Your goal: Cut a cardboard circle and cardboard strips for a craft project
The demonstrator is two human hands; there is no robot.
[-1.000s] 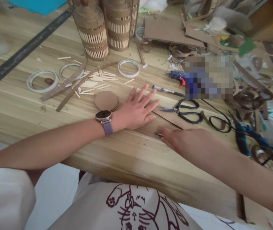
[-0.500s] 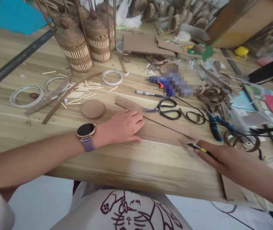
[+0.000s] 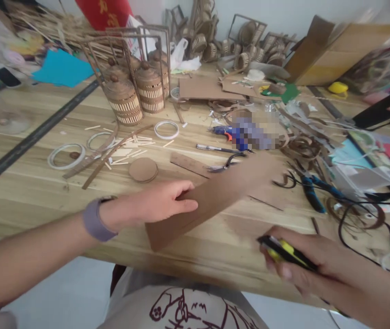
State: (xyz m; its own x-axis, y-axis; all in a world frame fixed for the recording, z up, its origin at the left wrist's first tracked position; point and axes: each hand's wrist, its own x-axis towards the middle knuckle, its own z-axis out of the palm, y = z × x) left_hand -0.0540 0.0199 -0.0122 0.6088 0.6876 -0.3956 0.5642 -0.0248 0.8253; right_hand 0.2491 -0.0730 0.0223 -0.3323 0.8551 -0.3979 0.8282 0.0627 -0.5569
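My left hand [image 3: 157, 205], with a watch strap on the wrist, grips a long brown cardboard strip [image 3: 215, 196] and holds it tilted above the wooden table [image 3: 37, 183]. The strip's near end points toward me and its far end covers part of the black scissors [image 3: 227, 163]. My right hand [image 3: 301, 265] is closed around a yellow and black utility knife [image 3: 284, 251] near the table's front edge. A larger cardboard piece [image 3: 188, 163] lies flat behind the strip.
A round cardboard disc [image 3: 143, 169], tape rolls [image 3: 66, 155] and small wooden sticks [image 3: 126, 148] lie at left. Woven lantern models [image 3: 123, 100] stand behind. A glue gun [image 3: 227, 132], a pen [image 3: 215, 148], blue pliers [image 3: 309, 189], black cables [image 3: 362, 219] and cardboard scraps crowd the right.
My left hand went from pressing flat on the cardboard to lifting a cut strip off the table. My right hand drew the knife back toward me. The camera tilted up.
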